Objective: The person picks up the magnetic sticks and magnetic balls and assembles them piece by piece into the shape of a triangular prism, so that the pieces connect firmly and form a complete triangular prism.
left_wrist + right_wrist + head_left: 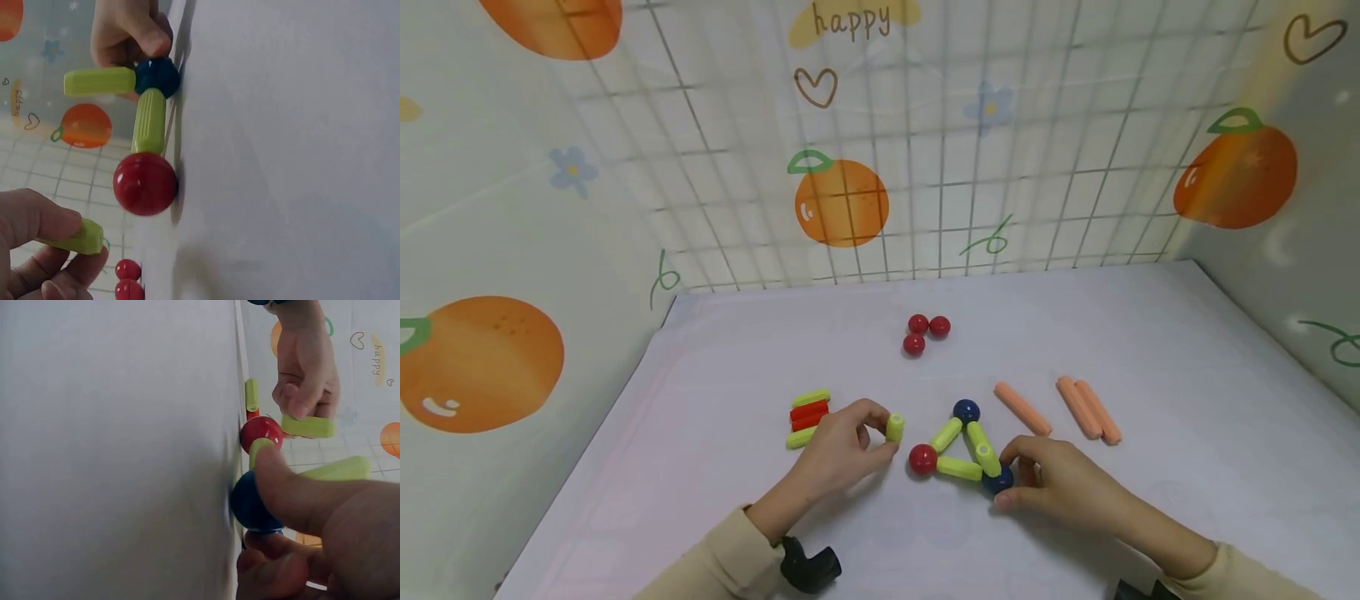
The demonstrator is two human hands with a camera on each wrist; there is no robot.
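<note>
My left hand (850, 446) pinches a short lime-green rod (894, 428) between thumb and fingers, holding it upright left of a triangle of rods and balls. That triangle has a red ball (922, 460) at its left corner, a blue ball (966, 411) at the far corner and another blue ball (997, 479) at the near right. Lime rods (959, 468) join the corners. A further lime rod (100, 82) stands up from the near blue ball. My right hand (1063, 483) grips that ball, the thumb (281, 494) on its near side.
Three red balls (913, 344) sit farther back on the white table (737, 350). Red and lime rods (809, 410) lie stacked side by side to the left. Several orange rods (1078, 407) lie to the right. A patterned curtain (910, 167) rises behind the table.
</note>
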